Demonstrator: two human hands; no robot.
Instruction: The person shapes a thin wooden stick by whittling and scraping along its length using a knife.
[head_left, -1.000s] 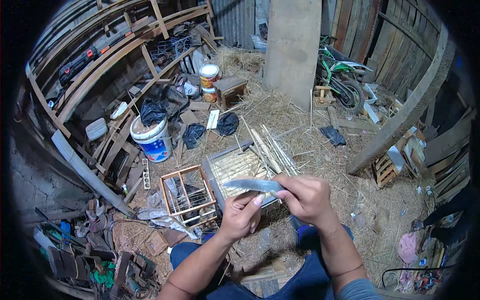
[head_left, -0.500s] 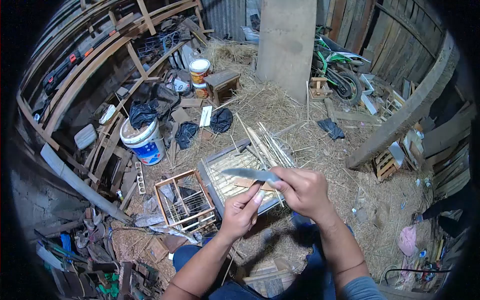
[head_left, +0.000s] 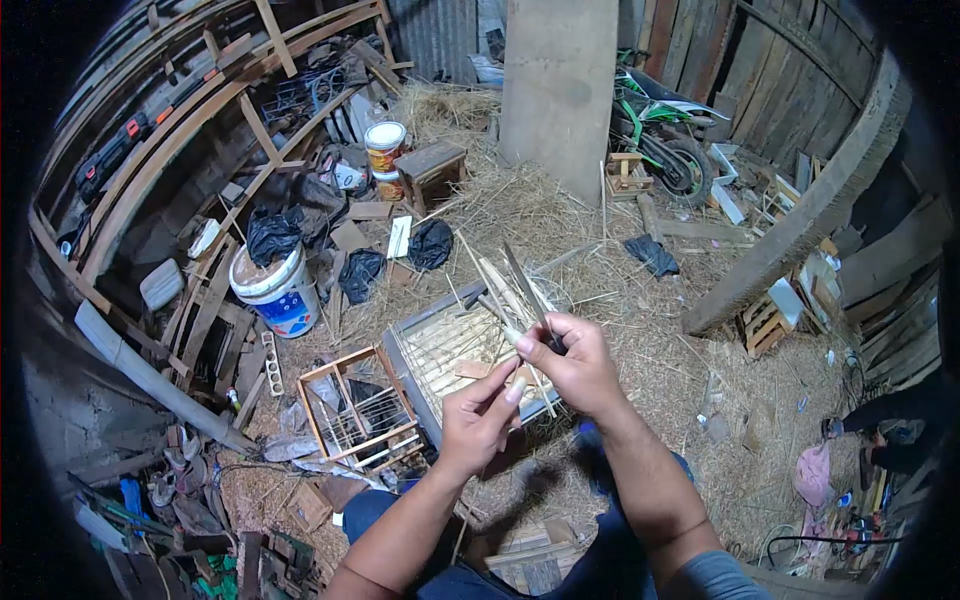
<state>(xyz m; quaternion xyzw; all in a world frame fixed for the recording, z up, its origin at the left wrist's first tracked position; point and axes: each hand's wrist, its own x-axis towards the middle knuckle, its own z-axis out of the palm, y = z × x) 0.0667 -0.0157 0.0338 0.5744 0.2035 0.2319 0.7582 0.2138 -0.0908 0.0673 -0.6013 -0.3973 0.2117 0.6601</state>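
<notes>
My right hand (head_left: 572, 362) is closed round a knife (head_left: 520, 275), whose blade points up and away from me, seen nearly edge-on. Close by on the left, my left hand (head_left: 482, 420) pinches thumb and fingers together near the right thumb. Whatever lies between those fingertips is small and mostly hidden. Beneath both hands stands a grey-edged shallow box (head_left: 405, 372) with pale split strips lying in it. Longer bamboo-like sticks (head_left: 492, 280) rest across its far right side.
Left of the box sits a wooden frame with thin bars (head_left: 372, 443). Farther left is a white bucket (head_left: 288, 305) topped by a black bag. A slanting post (head_left: 790, 215) rises at right, with a green motorbike (head_left: 650, 140) behind. Straw covers the floor.
The knife has swung from lying crosswise, blade to the left, to pointing away from me. My right hand has shifted left and slightly down; the view has turned slightly.
</notes>
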